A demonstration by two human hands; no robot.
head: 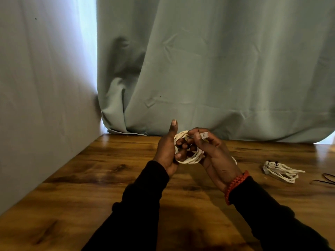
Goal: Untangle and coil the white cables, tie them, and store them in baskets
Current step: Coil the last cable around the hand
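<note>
- While the left hand grasps the coiled white cable with its fingers curled through the loops and its thumb standing free, the ring hangs on those fingers alone above the counter; if they relax, the turns will likely spring apart and fall.
- The right hand pinches the cable's plug end at the top of the coil, just right of the left grip. Pulling that end too hard across the loops could draw them into an oval or cinch a snag.
- A short run of cable seems to trail behind the right wrist, though the hand hides most of it; slack left there could catch on the red bracelet.
- No tie is visible in either grip, so I judge the coil unsecured, and setting it down now risks unwinding.
- A second bundle of white cable lies on the counter well to the right of both hands, beside thin dark bands; reaching there one-handed could loosen the held coil.
- No basket is in view.
</note>
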